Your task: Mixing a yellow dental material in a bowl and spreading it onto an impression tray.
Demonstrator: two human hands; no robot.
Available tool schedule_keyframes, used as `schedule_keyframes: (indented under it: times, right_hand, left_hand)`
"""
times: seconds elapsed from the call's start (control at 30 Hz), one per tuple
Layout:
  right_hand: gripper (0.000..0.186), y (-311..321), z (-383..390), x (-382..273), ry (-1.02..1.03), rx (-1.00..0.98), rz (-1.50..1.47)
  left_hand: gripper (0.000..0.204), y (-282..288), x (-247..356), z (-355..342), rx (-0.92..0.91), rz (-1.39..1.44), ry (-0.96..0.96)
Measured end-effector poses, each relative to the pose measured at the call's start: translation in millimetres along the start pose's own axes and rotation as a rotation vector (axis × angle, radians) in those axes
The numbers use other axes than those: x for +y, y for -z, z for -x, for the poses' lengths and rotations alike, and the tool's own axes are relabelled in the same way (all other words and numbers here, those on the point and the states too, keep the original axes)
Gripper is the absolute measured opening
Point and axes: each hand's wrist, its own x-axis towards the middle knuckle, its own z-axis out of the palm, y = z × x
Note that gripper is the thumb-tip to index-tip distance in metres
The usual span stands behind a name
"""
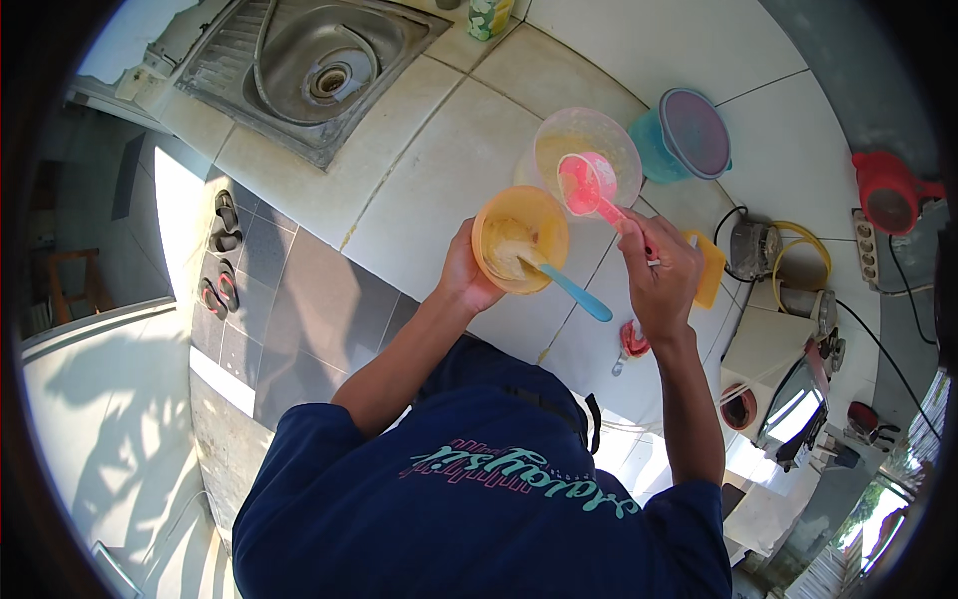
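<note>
My left hand (467,275) is closed around the side of a small orange-yellow bowl (526,207). Pale powder (507,250) lies inside it, and a blue-handled spoon (579,295) leans out over the rim towards me. In my right hand (663,275) is the handle of a pink measuring scoop (587,183), held up just to the right of the bowl. Pale powder coats the scoop; how full it is I cannot tell. Beneath and behind it stands a translucent pinkish tub (621,140) with pale contents on the white tiled counter (439,170).
A teal container with a purple lid (696,130) stands behind the tub. A yellow object (710,272) and a small red item (633,341) lie near my right hand. Far left is a steel sink (299,70); to the right are a power strip (866,250) and cables.
</note>
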Motion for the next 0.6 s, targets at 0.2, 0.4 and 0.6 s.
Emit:
schedule_keyframes:
  times: [0.2, 0.4, 0.6]
  right_hand:
    - [0.033, 3.6, -15.6, 3.6, 0.078, -0.11, 0.375]
    - [0.026, -15.9, 34.0, -12.5, 0.068, -0.646, 0.5]
    - [0.009, -24.1, 21.2, -4.9, 0.05, -0.529, 0.49]
  left_hand:
    - [0.047, -2.2, -9.1, 1.3, 0.046, -0.041, -0.056]
    - [0.043, -4.1, -18.0, -0.1, 0.085, -0.054, -0.191]
    - [0.042, 5.4, -30.5, -2.2, 0.075, -0.065, -0.205]
